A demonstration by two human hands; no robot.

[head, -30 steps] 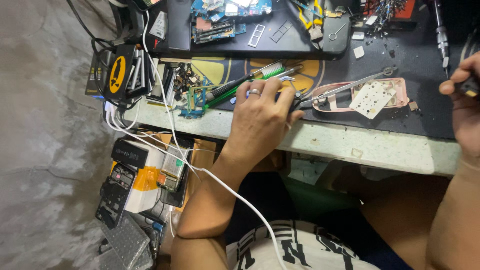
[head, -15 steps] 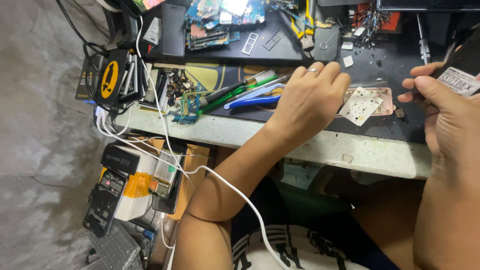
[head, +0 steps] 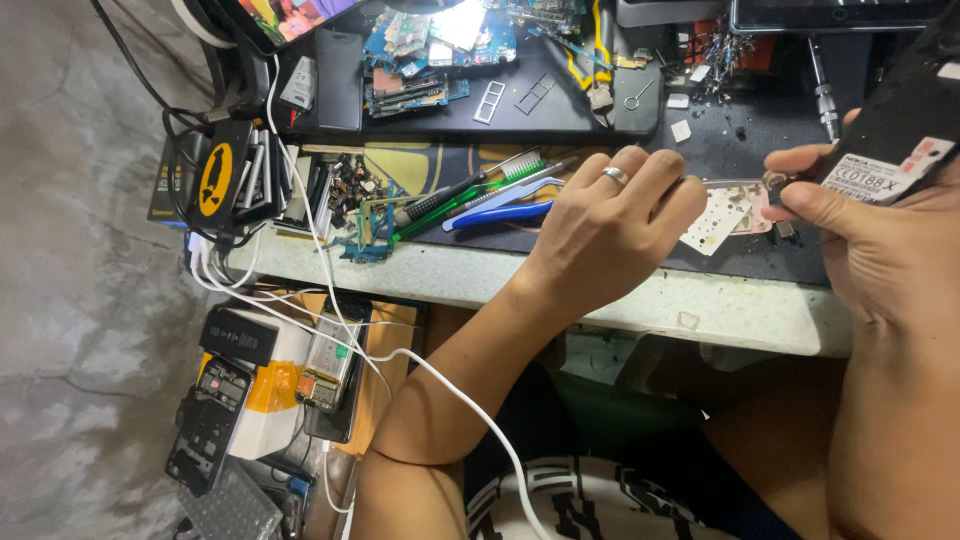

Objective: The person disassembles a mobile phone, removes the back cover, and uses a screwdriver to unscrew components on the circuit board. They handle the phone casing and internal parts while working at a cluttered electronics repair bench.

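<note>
Over at the right edge of the frame, a dark phone part [head: 905,120] with a white sticker on it is pinched tight between the thumb and fingers of the right hand [head: 880,240], tilted up toward the top right corner. Just left of it, a pinkish back cover [head: 735,212] with a pale perforated sheet on top is seen lying flat on the black mat [head: 770,150], pretty close to the bench's front edge [head: 640,300]. The left hand [head: 610,225], ring on one finger, is curled loosely in the middle of the frame, fingertips touching that cover; whether anything is actually held can't be told. Open room is tight: a blue-handled tool [head: 498,214] and a green brush [head: 470,195] are crammed just left of the hand, and circuit boards [head: 430,40] are piled along the top. A white cable [head: 330,260] is draped over the edge at left.
</note>
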